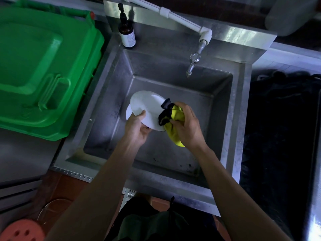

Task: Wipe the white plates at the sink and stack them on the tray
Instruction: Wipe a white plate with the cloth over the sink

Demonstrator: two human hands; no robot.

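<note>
Over the steel sink [224,108] my left hand [138,126] grips a white plate [147,106] by its near edge, thumb on top, the plate tilted. A second white rim shows just under its left side. My right hand [186,126] holds a bunched yellow cloth [174,130] with a black edge, and the cloth presses on the plate's right rim. No tray is visible.
A green plastic bin lid [41,66] fills the left side. A brown pump bottle [126,33] stands on the sink's back left ledge. The tap [192,64] hangs over the basin's back. A dark area lies to the right, and an orange stool [22,231] sits at the bottom left.
</note>
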